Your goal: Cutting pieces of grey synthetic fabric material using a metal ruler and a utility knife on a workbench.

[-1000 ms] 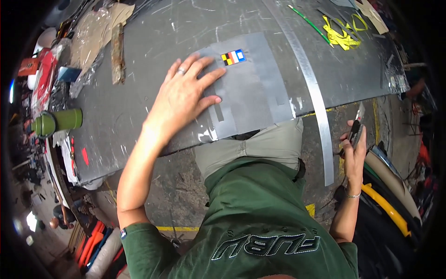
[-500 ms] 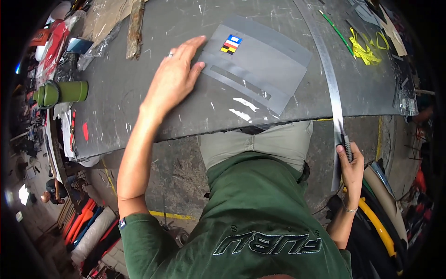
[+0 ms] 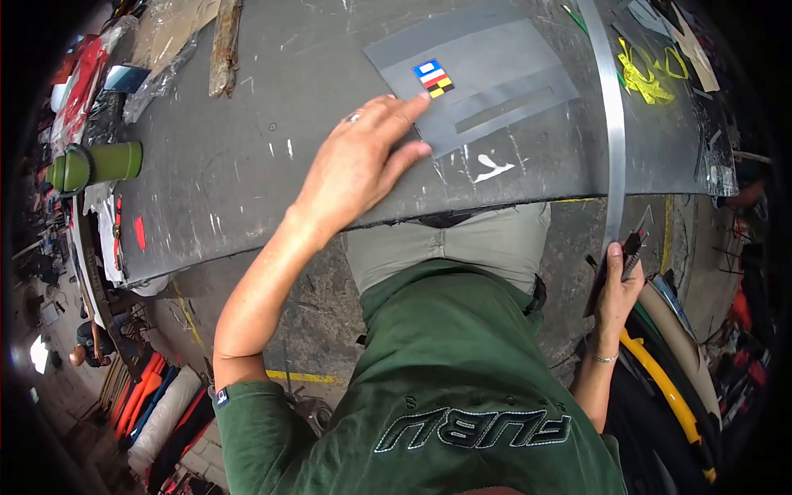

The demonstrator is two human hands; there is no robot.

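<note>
A flat grey sheet (image 3: 520, 58) lies on the dark table, with a small patch of coloured squares (image 3: 433, 77) and a long slot (image 3: 502, 110) near its close edge. My left hand (image 3: 346, 169) is palm down at the sheet's left edge, its fingers loosely spread and the index fingertip on the sheet just below the patch. Off the table's front edge, my right hand (image 3: 619, 289) grips the near end of a long metal ruler (image 3: 615, 132) together with a utility knife (image 3: 634, 244). The blade points up and right. The ruler reaches across the table, right of the sheet.
Yellow scraps (image 3: 648, 78) and a green pencil (image 3: 575, 18) lie at the right. A green bottle (image 3: 103, 165) rests on its side at the left. A worn wooden strip (image 3: 224, 49) lies farther back. Rolls of material (image 3: 165, 412) stand below left, with a person beyond.
The sheet has turned counterclockwise, so its slot now slants up to the right. My left hand has moved right and nearer. The ruler has shifted right, and the knife has tilted away from it.
</note>
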